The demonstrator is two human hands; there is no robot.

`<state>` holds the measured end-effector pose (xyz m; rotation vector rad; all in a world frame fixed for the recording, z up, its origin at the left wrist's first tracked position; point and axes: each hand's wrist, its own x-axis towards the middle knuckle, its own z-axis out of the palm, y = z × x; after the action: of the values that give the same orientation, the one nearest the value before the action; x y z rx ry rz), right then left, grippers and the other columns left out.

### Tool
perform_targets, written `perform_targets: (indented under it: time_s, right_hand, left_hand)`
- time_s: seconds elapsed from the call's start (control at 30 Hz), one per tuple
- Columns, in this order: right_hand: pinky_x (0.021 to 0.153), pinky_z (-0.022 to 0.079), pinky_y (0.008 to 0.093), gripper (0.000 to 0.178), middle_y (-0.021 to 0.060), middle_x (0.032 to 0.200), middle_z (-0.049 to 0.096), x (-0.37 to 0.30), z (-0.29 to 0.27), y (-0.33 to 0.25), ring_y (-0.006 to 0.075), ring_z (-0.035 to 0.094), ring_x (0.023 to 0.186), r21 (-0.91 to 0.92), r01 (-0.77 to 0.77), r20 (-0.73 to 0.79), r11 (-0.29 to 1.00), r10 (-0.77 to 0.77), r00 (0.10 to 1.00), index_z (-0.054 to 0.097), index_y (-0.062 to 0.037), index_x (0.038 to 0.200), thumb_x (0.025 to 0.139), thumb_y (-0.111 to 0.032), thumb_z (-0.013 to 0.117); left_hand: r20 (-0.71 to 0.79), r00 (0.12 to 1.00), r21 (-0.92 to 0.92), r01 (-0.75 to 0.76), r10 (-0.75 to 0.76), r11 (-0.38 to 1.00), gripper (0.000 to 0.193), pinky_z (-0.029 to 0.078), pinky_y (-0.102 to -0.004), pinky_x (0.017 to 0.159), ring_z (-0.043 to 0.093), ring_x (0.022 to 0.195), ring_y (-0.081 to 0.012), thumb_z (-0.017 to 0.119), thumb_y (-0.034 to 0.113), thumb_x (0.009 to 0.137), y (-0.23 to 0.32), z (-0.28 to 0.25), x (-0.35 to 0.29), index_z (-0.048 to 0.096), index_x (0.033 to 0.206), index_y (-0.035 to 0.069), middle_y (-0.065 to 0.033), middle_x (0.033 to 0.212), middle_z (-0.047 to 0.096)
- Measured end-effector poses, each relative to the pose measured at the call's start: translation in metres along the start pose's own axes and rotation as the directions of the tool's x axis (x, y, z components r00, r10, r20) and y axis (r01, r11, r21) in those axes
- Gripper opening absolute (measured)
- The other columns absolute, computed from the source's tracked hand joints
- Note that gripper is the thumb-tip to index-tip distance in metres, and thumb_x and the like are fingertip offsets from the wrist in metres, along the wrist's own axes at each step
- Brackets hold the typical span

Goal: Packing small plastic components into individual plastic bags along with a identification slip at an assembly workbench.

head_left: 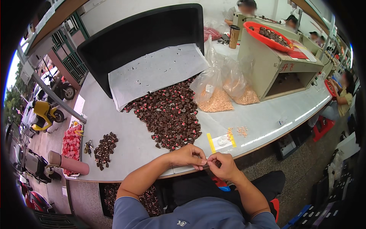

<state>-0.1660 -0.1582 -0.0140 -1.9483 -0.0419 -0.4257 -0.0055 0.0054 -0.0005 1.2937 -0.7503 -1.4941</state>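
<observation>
My left hand (187, 157) and my right hand (223, 165) meet at the table's front edge, fingertips pinched close together. Whatever sits between them is too small to make out. Beyond them spreads a big pile of small dark brown pieces (171, 114), some with pink spots. Just past my right hand lies a white card with yellow tape ends (222, 142), a small clear item on it. Beside the card are loose tiny orange-tan pieces (242, 131). A smaller heap of dark pieces (105, 150) lies to the left.
A black tray (141, 45) stands tilted behind white paper (156, 72). Clear bags of tan pieces (215, 101) sit by a beige box (278, 72) bearing a red basin (251, 28). At left are a tray of pink pieces (71, 143) and a pink tumbler (74, 165). Other people sit beyond.
</observation>
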Motion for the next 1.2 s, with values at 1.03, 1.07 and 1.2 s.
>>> perform_targets:
  time_s: [1.03,1.07,1.2]
  right_hand:
    - [0.050,0.047,0.0293,0.009,0.0068,0.063,0.062,0.0031,0.0007,0.0005,0.0190,0.062,0.053,-0.101,0.099,-0.030,0.990,-0.103,0.994,0.065,-0.0034,0.087,0.082,-0.006,0.072]
    - [0.050,0.047,0.0300,0.008,0.0069,0.063,0.062,0.0024,0.0009,0.0010,0.0197,0.062,0.053,-0.101,0.097,-0.030,0.990,-0.101,0.994,0.065,-0.0036,0.087,0.082,-0.006,0.071]
    - [0.050,0.046,0.0313,0.008,0.0070,0.062,0.061,0.0016,-0.0001,0.0012,0.0210,0.062,0.054,-0.119,0.120,-0.029,0.986,-0.124,0.992,0.065,-0.0040,0.087,0.082,-0.006,0.071]
  left_hand:
    - [-0.002,1.000,-0.018,0.005,-0.005,1.000,0.021,0.057,-0.0243,0.071,0.069,0.079,-0.0134,0.070,0.018,0.092,0.0025,-0.0010,-0.0016,0.067,0.100,-0.001,-0.0072,0.088,0.070]
    - [-0.001,1.000,-0.019,0.006,-0.006,1.000,0.021,0.057,-0.0243,0.071,0.069,0.079,-0.0134,0.070,0.018,0.092,0.0026,-0.0003,-0.0016,0.067,0.100,-0.001,-0.0072,0.088,0.070]
    - [-0.005,1.000,-0.031,0.000,0.000,1.000,0.021,0.056,-0.0242,0.070,0.069,0.079,-0.0133,0.070,0.018,0.092,0.0002,0.0016,-0.0012,0.068,0.100,-0.002,-0.0078,0.088,0.070]
